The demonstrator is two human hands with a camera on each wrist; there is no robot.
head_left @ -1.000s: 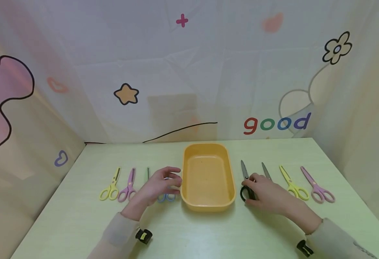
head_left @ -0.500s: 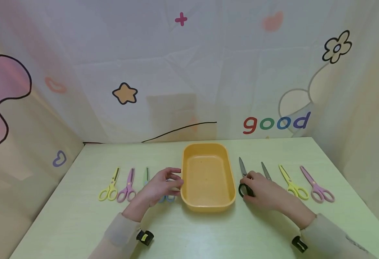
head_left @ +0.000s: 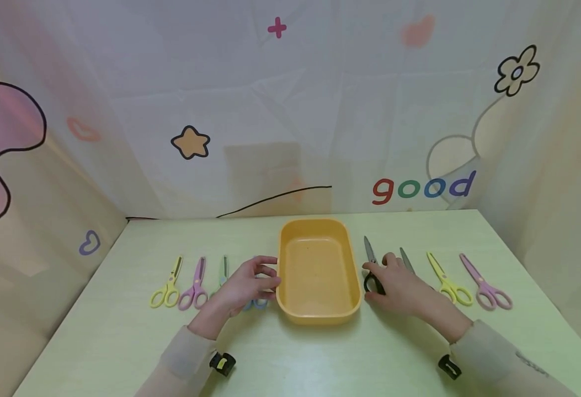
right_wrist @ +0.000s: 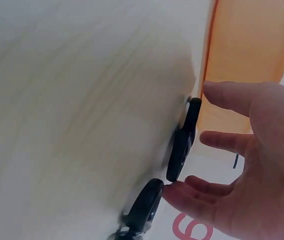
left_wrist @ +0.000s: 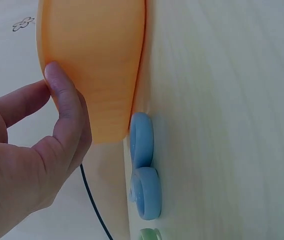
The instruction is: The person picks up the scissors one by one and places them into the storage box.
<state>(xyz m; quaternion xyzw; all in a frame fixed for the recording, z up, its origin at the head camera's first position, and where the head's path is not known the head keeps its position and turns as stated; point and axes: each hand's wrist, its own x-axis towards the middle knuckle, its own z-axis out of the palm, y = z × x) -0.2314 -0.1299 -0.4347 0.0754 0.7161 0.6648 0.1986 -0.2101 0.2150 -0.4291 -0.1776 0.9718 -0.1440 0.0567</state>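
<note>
In the left wrist view my left hand holds the rim of the orange-yellow plastic tray, thumb on top and fingers against the outer wall. Light blue scissors lie below that hand, largely covered by it in the head view. Spread over black-handled scissors just right of the tray, my right hand has its fingers extended. Its fingertips lie close about the black loops of these scissors. A second pair of scissors points out from behind the right hand, its handles hidden there.
Yellow scissors, purple scissors and green scissors lie left of the tray on the pale table. Further right are yellow scissors and purple scissors. A printed curtain encloses the back and sides.
My right hand has shifted left toward the tray, and the black-handled scissors have slid left and slightly away with it. The left hand stays at the tray rim.
</note>
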